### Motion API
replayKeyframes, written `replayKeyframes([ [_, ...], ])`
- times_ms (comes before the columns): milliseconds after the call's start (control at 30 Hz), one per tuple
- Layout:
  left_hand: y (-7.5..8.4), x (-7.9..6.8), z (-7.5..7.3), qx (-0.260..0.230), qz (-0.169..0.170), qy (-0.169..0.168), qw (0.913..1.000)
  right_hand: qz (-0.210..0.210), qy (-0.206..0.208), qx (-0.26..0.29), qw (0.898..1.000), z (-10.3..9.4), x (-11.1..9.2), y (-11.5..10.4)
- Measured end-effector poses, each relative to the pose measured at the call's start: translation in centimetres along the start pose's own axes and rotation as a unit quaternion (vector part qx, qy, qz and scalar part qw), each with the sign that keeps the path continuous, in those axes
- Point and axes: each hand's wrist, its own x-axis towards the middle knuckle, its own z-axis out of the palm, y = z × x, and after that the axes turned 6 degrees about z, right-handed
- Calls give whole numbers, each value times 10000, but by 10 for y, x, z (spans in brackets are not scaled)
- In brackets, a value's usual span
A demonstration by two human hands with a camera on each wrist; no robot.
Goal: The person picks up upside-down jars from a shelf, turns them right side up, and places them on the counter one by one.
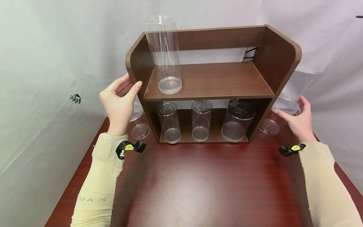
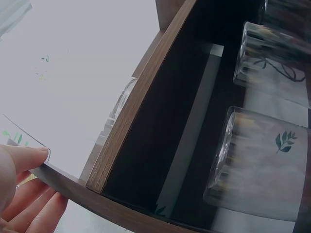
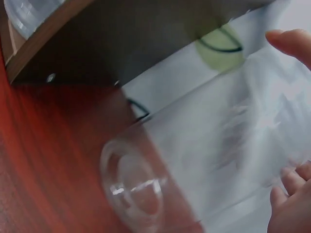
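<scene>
My left hand pinches the front edge of the left side panel of a brown two-tier shelf, thumb on the inner side and fingers outside. On the right, my right hand spans a clear plastic jar near its top, thumb on one side and fingers on the other. That jar is beside the shelf's right panel, its round base close to the table. A tall clear cylinder stands on the upper board at the left. Another clear jar is partly hidden behind my left wrist.
Three clear jars stand in the lower compartment: left, middle and a wider one on the right. Dark cables show behind the shelf. A reddish-brown table carries everything, with pale curtains around it.
</scene>
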Motion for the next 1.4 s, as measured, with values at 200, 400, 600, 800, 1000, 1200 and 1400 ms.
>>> replayKeyframes([
  [200, 1, 0, 1, 36, -4, 30, 10000, -412, 87, 1643, 9855, -7, -16, -30],
  [400, 1, 0, 1, 10, -14, 51, 10000, -1317, 77, 3349, 9330, -11, -41, -65],
  [600, 1, 0, 0, -27, -8, 41, 10000, -2100, -241, 4400, 8728, -11, -72, -100],
  [800, 3, 1, -2, -37, -14, -23, 10000, -2371, -830, 4849, 8377, -5, -101, -122],
  [1000, 6, 1, -2, -2, -85, -59, 9999, -2513, -1588, 5226, 7991, 12, -119, -133],
  [1200, 6, 3, -3, -48, -126, -62, 9999, -2742, -1974, 4791, 8102, 37, -122, -145],
  [1400, 6, 4, -4, -22, -188, -90, 9998, -2652, -2125, 4072, 8478, 63, -124, -161],
])
